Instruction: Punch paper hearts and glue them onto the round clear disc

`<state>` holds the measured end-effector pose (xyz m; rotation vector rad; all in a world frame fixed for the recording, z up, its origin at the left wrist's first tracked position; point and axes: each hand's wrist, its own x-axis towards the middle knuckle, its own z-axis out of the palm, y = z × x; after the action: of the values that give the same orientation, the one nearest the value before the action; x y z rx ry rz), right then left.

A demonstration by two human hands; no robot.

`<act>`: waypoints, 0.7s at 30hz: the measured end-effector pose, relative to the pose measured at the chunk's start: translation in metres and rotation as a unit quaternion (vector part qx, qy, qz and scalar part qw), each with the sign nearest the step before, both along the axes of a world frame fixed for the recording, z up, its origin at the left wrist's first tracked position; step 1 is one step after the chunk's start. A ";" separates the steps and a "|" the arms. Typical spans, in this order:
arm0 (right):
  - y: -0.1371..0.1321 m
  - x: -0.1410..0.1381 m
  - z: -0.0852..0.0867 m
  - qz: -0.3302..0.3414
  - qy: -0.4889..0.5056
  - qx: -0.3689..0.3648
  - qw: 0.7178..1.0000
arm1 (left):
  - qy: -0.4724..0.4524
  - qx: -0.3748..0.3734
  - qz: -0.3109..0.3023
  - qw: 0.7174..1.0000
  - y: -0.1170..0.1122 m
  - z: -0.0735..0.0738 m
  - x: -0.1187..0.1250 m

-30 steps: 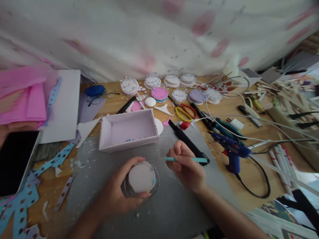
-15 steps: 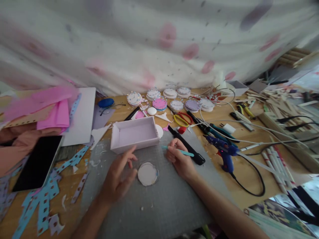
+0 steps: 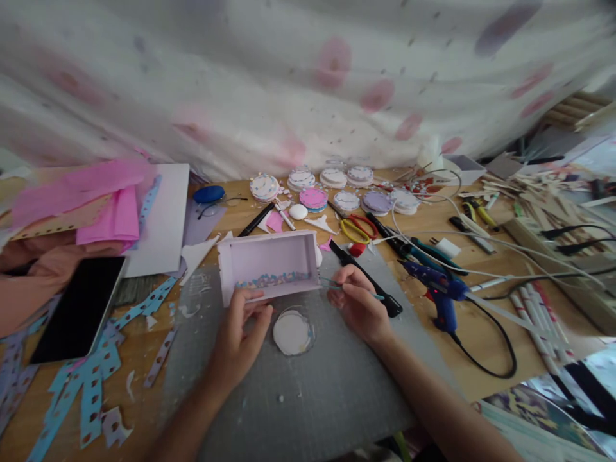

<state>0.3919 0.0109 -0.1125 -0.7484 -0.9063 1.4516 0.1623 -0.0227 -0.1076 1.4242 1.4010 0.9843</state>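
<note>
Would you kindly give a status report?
Left hand touching lilac box. Right hand holding teal tool. White disc between them. Black cutter near right hand.

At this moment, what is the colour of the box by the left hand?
The box is pale lilac, best seen in the head view.

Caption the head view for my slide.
Left hand touching a lilac box of small pieces, right hand holding a turquoise stick.

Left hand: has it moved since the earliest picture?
Yes, forward relative to the black cutter: the left hand released the white disc and now touches the lilac box.
</note>
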 end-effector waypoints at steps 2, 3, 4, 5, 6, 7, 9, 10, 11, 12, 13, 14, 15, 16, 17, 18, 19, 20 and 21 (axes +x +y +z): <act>-0.001 0.004 0.002 -0.020 -0.020 0.011 1.000 | 0.004 0.001 0.018 1.000 -0.001 -0.002 0.002; -0.001 0.006 0.004 -0.030 -0.028 0.014 0.999 | 0.007 0.001 0.025 1.000 -0.001 -0.003 0.004; -0.002 0.008 0.007 -0.038 -0.040 0.018 0.998 | 0.010 0.001 0.029 1.000 -0.001 -0.003 0.005; -0.002 0.010 0.011 -0.042 -0.059 0.023 0.997 | 0.014 0.001 0.033 0.999 -0.002 -0.004 0.006; -0.003 0.011 0.016 -0.039 -0.087 0.030 0.995 | 0.017 0.002 0.036 0.999 -0.002 -0.005 0.006; -0.003 0.011 0.022 -0.033 -0.125 0.042 0.991 | 0.020 0.003 0.039 0.999 -0.002 -0.006 0.007; -0.001 0.009 0.034 -0.020 -0.221 0.090 0.971 | 0.024 0.007 0.045 0.999 -0.003 -0.007 0.007; 0.001 0.007 0.039 -0.019 -0.272 0.130 0.953 | 0.025 0.009 0.046 0.999 -0.003 -0.008 0.007; 0.004 0.004 0.043 -0.020 -0.318 0.176 0.931 | 0.026 0.011 0.047 0.999 -0.003 -0.009 0.007; 0.007 0.000 0.046 -0.023 -0.359 0.224 0.906 | 0.027 0.012 0.047 0.998 -0.004 -0.009 0.006; 0.010 -0.004 0.048 -0.024 -0.399 0.267 0.877 | 0.028 0.014 0.046 0.998 -0.004 -0.010 0.006; 0.013 -0.009 0.049 -0.022 -0.438 0.299 0.848 | 0.029 0.015 0.046 0.998 -0.004 -0.010 0.006; 0.015 -0.013 0.049 -0.017 -0.476 0.319 0.819 | 0.029 0.017 0.045 0.998 -0.004 -0.010 0.006; 0.017 -0.017 0.048 -0.010 -0.513 0.329 0.793 | 0.030 0.019 0.044 0.998 -0.004 -0.010 0.006; 0.019 -0.021 0.047 -0.004 -0.547 0.332 0.769 | 0.030 0.021 0.043 0.998 -0.004 -0.010 0.006; 0.020 -0.024 0.045 -0.001 -0.574 0.332 0.749 | 0.030 0.023 0.042 0.998 -0.004 -0.010 0.007; 0.021 -0.027 0.044 -0.002 -0.593 0.330 0.735 | 0.030 0.025 0.042 0.998 -0.004 -0.010 0.007; 0.021 -0.029 0.044 -0.006 -0.606 0.327 0.725 | 0.030 0.026 0.042 0.998 -0.004 -0.010 0.007; 0.022 -0.031 0.043 -0.010 -0.614 0.326 0.719 | 0.031 0.027 0.042 0.998 -0.004 -0.010 0.008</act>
<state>0.3607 0.0328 -0.0692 -1.1299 -2.2460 0.3136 0.1698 -0.0269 -0.1180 1.4556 1.4995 1.0462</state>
